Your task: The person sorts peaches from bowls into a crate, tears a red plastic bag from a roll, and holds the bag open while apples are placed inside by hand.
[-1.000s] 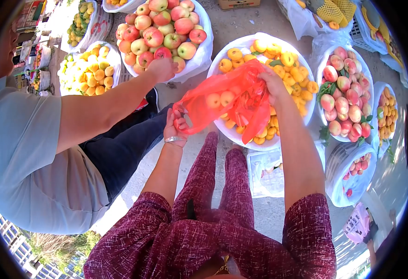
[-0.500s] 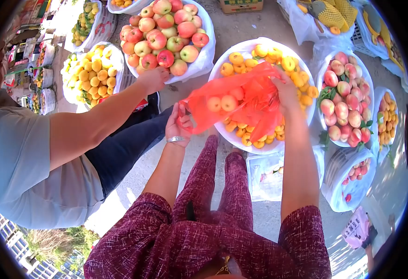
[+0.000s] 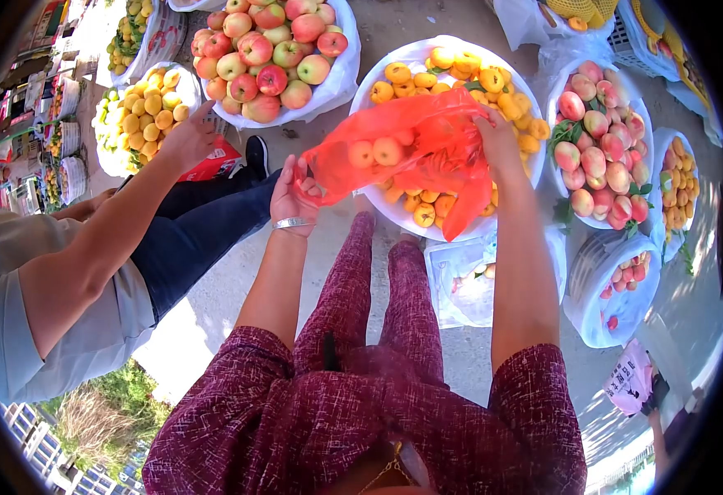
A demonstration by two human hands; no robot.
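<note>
Bag (image 3: 452,136), red and sheer, hangs above the basket (image 3: 415,51) of yellow fruit (image 3: 423,215); it looks light, limp, slippery and easily torn, best taken by its edges (whether anything lies inside, I cannot tell). The left hand (image 3: 293,198) grasps one edge with loosely curled fingers; the right hand (image 3: 501,150), more closed, grips the opposite side.

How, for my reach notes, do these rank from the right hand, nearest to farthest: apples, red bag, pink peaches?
1. Red bag: held in the right hand
2. Pink peaches: to its right
3. Apples: farther off, left
</note>
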